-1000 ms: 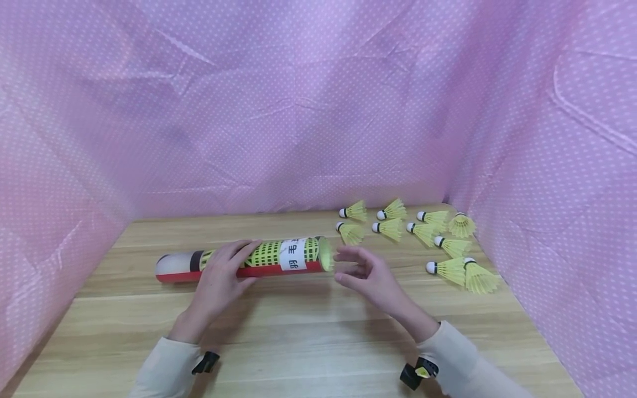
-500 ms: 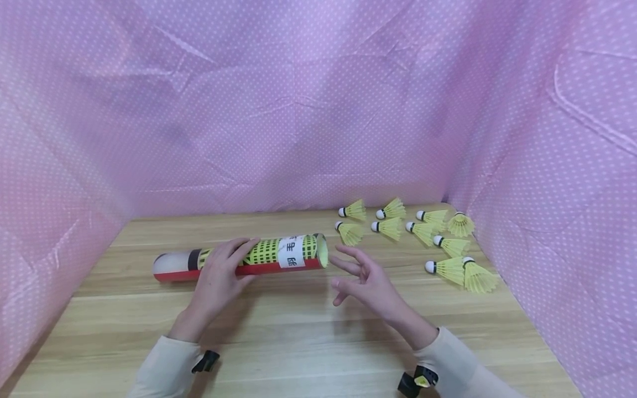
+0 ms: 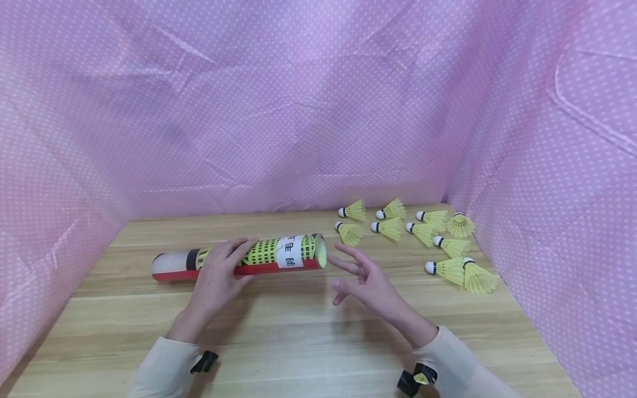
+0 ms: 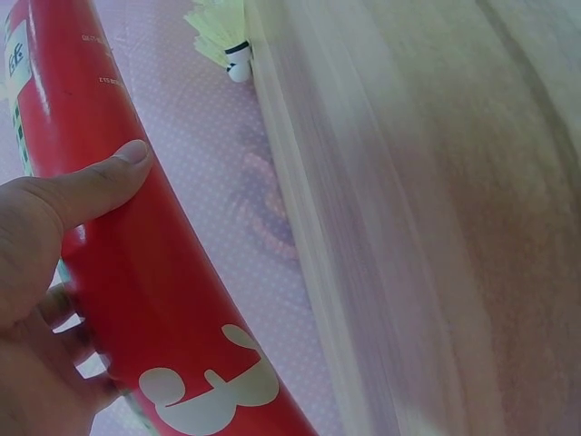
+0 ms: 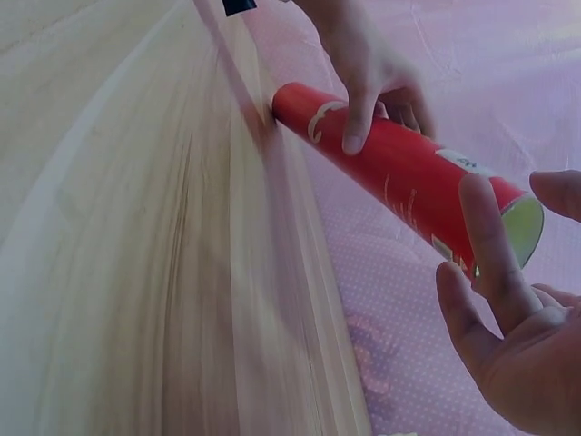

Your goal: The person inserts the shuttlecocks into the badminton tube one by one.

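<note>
My left hand grips a shuttlecock tube around its middle, thumb across the red side in the left wrist view. Yellow grid print, a white label and a red underside mark the tube, which lies nearly level with its uncovered end facing right. That end shows a pale yellow-green inside in the right wrist view. My right hand is just right of this end, fingers spread and holding nothing. Closest to the right hand on the table is a yellow shuttlecock with a white cork.
Several more yellow shuttlecocks lie across the back right of the wooden table, two of them overlapping near its right edge. Pink dotted cloth hangs behind the table and along both sides.
My right hand's fingers have spread apart from a more curled pose at the tube's end. The tube, with my left hand, has shifted slightly left, and its right end now shows its inside more.
</note>
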The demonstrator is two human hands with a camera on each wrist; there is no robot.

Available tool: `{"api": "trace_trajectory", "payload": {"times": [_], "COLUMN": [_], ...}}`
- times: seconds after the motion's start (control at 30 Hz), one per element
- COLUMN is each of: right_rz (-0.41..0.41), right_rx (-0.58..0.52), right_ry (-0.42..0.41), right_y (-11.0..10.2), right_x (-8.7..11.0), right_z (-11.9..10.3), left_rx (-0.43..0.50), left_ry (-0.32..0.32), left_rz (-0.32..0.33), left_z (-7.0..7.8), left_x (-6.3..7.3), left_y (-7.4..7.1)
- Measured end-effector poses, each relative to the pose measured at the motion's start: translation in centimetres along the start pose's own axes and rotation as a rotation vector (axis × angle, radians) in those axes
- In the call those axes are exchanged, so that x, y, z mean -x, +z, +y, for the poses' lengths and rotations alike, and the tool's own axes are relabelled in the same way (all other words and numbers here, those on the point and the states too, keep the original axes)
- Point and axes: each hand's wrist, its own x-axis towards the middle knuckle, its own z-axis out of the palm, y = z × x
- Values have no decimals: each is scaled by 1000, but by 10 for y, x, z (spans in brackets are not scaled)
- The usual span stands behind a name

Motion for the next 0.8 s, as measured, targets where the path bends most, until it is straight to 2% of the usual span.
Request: {"api": "trace_trajectory", "payload": {"times": [0.3, 0.53, 0.8], "right_rz": [72, 280, 456], "right_rx": [40, 161, 201], "right_ry": [-25, 3, 5], "right_y": [-14, -33, -50], "right_x": [-12, -31, -49], "right_z": [12, 36, 53], "left_rx": [-4, -4, -8], "left_ry": [-6, -22, -19], "left_rz": [-7, -12, -13], "left_z": [-2, -2, -1], "left_x": [0, 1, 0], "left_y": [0, -1, -1]}}
